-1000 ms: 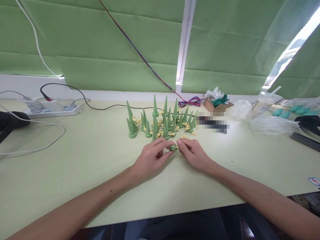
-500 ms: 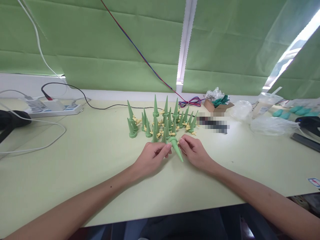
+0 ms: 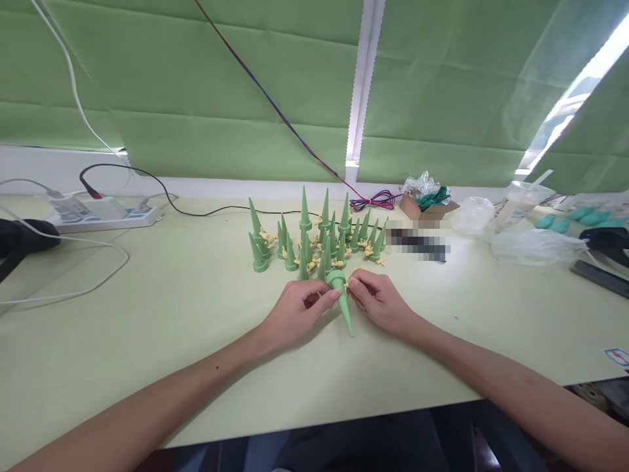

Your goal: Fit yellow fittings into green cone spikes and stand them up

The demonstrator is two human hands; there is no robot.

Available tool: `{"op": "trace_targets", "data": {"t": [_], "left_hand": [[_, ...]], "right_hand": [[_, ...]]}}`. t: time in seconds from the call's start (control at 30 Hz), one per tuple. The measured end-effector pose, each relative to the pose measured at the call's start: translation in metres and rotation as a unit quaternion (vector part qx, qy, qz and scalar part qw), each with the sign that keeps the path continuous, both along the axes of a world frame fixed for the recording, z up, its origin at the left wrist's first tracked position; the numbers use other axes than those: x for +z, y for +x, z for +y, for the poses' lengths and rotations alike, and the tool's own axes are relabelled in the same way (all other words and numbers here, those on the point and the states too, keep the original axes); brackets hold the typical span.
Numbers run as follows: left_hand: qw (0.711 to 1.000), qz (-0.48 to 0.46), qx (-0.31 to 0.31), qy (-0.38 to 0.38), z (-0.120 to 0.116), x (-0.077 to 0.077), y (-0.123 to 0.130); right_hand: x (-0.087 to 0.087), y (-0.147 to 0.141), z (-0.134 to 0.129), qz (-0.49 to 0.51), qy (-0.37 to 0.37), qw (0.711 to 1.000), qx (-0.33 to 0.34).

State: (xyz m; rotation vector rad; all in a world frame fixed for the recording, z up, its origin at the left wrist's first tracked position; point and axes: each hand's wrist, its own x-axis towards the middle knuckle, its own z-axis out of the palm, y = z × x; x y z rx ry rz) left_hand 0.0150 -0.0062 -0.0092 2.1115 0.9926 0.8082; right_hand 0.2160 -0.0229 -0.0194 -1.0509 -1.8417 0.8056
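Note:
My left hand (image 3: 305, 305) is closed on a green plant watering spike (image 3: 344, 309), thumb along its side. The spike tilts with its point down towards me and its wide collar up. From the right, my right hand (image 3: 378, 296) pinches a small yellow valve (image 3: 346, 285) against the spike's side near the collar. Most of that valve is hidden by the fingers. Just beyond my hands, several more green spikes (image 3: 259, 257) stand points up on the table, with small yellow valves (image 3: 381, 262) on or among them.
A power strip (image 3: 93, 219) with cables lies at the left of the table (image 3: 196, 367). At the back right are a coiled red and blue wire (image 3: 376, 200), a cardboard box (image 3: 427, 211), a plastic cup (image 3: 518, 204), plastic bags (image 3: 535, 246) and teal pieces (image 3: 584, 215).
The held spike has turned, its point swinging downward and slightly left, nearer to me. My right hand has shifted slightly left with the yellow valve.

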Motion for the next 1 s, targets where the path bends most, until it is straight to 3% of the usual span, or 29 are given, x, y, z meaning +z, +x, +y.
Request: {"op": "trace_targets", "data": {"t": [0.4,1.0], "left_hand": [[0.994,0.002,0.001,0.111,-0.0008,-0.003,-0.0003],[0.952,0.003,-0.042,0.305,-0.0052,-0.0031,-0.002]], "right_hand": [[0.0017,-0.0016,-0.0028,0.031,-0.025,0.999,0.014],[0.0027,-0.0011,-0.0061,0.066,-0.058,0.995,0.036]]}}
